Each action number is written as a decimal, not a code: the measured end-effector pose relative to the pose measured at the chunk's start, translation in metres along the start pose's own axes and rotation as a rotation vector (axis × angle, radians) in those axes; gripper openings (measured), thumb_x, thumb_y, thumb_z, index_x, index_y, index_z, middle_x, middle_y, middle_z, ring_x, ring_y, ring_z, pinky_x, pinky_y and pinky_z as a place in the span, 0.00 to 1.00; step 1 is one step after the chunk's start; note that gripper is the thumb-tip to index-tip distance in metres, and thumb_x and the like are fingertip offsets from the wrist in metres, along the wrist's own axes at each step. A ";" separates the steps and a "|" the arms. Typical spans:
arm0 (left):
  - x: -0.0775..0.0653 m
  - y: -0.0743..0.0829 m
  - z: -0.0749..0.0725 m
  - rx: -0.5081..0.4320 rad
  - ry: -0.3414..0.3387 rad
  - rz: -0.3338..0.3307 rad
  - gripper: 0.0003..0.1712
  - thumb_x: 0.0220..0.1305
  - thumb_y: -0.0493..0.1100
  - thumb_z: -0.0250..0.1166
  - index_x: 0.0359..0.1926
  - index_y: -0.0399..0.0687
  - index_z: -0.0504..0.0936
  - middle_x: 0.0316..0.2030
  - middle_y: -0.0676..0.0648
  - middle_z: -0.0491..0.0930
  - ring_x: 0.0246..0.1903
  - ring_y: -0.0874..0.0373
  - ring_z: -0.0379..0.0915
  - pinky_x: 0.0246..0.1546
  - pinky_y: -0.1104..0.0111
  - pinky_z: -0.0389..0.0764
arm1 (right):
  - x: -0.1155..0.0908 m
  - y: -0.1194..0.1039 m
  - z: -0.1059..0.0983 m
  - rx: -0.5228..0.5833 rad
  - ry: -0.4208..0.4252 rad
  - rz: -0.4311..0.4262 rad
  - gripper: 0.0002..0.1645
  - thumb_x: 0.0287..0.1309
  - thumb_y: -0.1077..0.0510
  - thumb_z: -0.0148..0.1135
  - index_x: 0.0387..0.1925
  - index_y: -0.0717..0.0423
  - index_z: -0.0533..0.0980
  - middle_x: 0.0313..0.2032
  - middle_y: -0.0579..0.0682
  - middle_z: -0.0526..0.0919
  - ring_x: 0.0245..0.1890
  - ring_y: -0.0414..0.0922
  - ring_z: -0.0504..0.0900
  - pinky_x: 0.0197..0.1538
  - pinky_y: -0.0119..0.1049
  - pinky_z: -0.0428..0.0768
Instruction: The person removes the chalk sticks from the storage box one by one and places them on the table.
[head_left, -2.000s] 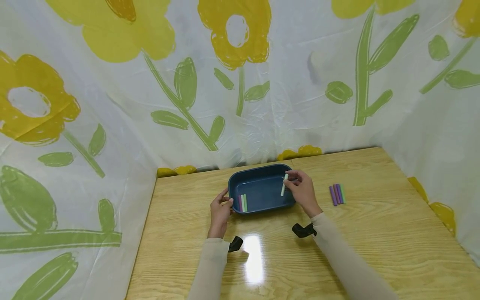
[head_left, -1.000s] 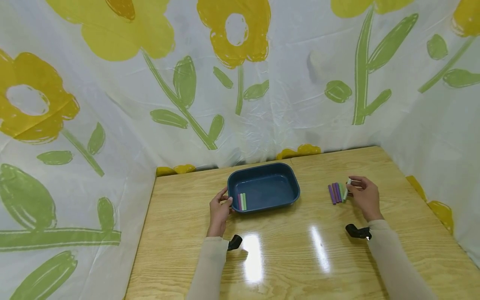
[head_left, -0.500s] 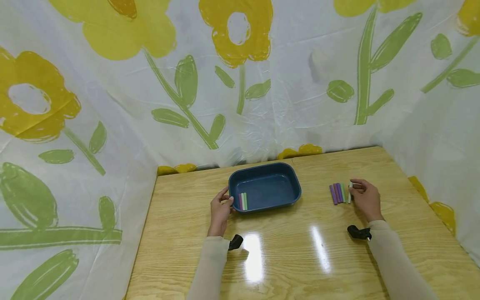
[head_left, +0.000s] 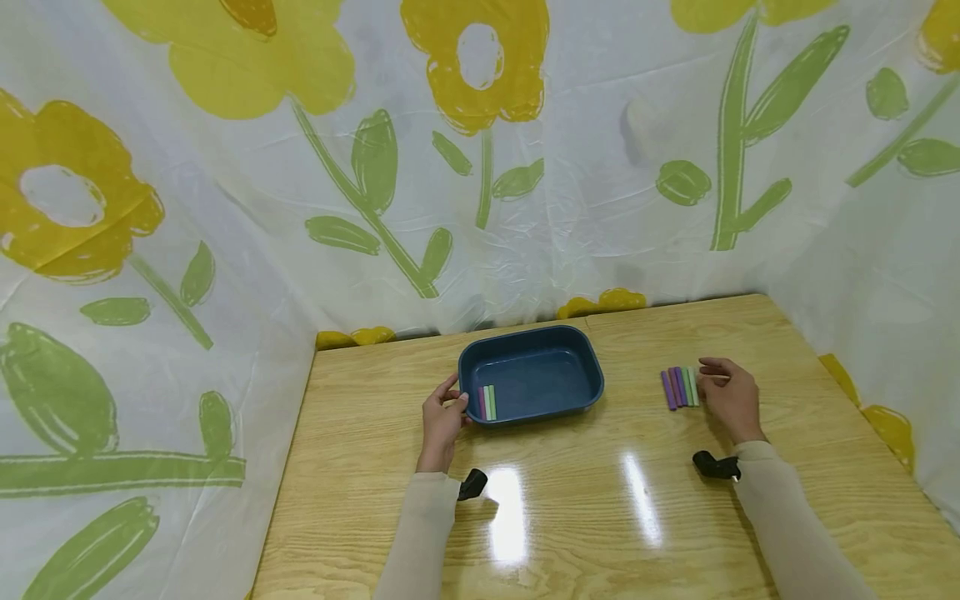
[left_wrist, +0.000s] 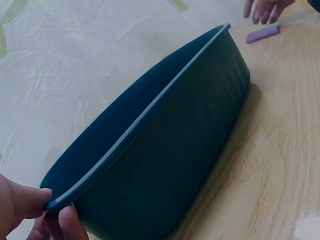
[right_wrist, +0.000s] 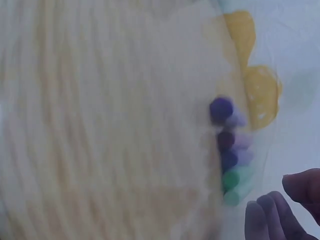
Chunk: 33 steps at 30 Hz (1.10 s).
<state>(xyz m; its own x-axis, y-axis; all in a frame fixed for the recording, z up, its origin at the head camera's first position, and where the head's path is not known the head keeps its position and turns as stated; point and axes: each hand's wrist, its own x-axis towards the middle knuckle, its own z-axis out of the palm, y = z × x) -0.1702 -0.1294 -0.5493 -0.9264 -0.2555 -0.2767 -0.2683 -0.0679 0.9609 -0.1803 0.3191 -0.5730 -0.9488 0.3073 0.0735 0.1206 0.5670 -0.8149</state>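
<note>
Left hand (head_left: pixel 441 421) pinching the blue tray's (head_left: pixel 540 387) rim; right hand (head_left: pixel 731 402) loose and empty beside the chalk row (head_left: pixel 681 388).
I'd nudge the five-stick row square with light fingertips, so none rolls, and hold the tray steady at its near-left corner, where three sticks (head_left: pixel 487 402) lie inside. The curtain (head_left: pixel 517 258) rises close behind the bench's (head_left: pixel 570 500) far edge; I judge there's more room toward the near edge.

no text, label, brand or number can be read on the blue tray (head_left: pixel 540 383), the coloured sticks (head_left: pixel 677 387) at right or the far flowered sheet (head_left: pixel 600 192); the right wrist view is blurred, so small marks may escape.
</note>
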 end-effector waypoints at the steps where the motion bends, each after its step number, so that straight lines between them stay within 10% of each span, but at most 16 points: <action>1: 0.000 0.000 0.000 0.000 -0.001 0.004 0.27 0.75 0.27 0.60 0.72 0.38 0.76 0.44 0.44 0.70 0.26 0.59 0.69 0.29 0.67 0.79 | -0.001 -0.002 0.001 0.001 0.003 -0.007 0.20 0.74 0.65 0.59 0.62 0.69 0.79 0.55 0.71 0.83 0.39 0.31 0.77 0.35 0.17 0.72; 5: 0.000 0.001 0.000 0.001 0.002 0.010 0.27 0.75 0.27 0.60 0.73 0.37 0.75 0.44 0.44 0.70 0.26 0.59 0.69 0.28 0.67 0.79 | -0.003 -0.016 0.006 0.010 0.000 -0.051 0.20 0.74 0.66 0.58 0.62 0.69 0.79 0.55 0.69 0.83 0.44 0.40 0.79 0.35 0.16 0.72; 13: -0.001 0.002 -0.001 0.003 0.002 0.010 0.27 0.75 0.28 0.60 0.73 0.38 0.75 0.45 0.43 0.71 0.27 0.58 0.69 0.29 0.66 0.79 | -0.012 -0.054 0.029 0.121 -0.050 -0.210 0.17 0.73 0.67 0.60 0.60 0.70 0.79 0.53 0.69 0.83 0.39 0.21 0.73 0.36 0.19 0.76; 24: 0.000 0.001 0.000 -0.008 -0.004 0.002 0.27 0.76 0.29 0.60 0.73 0.38 0.75 0.45 0.44 0.71 0.27 0.58 0.70 0.28 0.69 0.79 | -0.020 -0.102 0.077 0.195 -0.103 -0.276 0.16 0.72 0.69 0.62 0.58 0.68 0.80 0.52 0.66 0.84 0.47 0.60 0.84 0.42 0.18 0.76; 33: 0.000 0.000 0.000 -0.008 0.001 -0.005 0.27 0.75 0.28 0.60 0.72 0.39 0.76 0.44 0.43 0.72 0.27 0.58 0.70 0.28 0.69 0.79 | -0.033 -0.128 0.117 0.288 -0.167 -0.294 0.15 0.67 0.73 0.64 0.54 0.68 0.82 0.51 0.64 0.86 0.44 0.57 0.84 0.41 0.22 0.78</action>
<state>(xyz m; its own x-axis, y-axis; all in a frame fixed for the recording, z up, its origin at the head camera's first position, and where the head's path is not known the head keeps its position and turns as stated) -0.1700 -0.1293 -0.5489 -0.9246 -0.2563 -0.2817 -0.2709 -0.0773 0.9595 -0.1987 0.1467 -0.5380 -0.9675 0.0240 0.2516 -0.2253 0.3689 -0.9017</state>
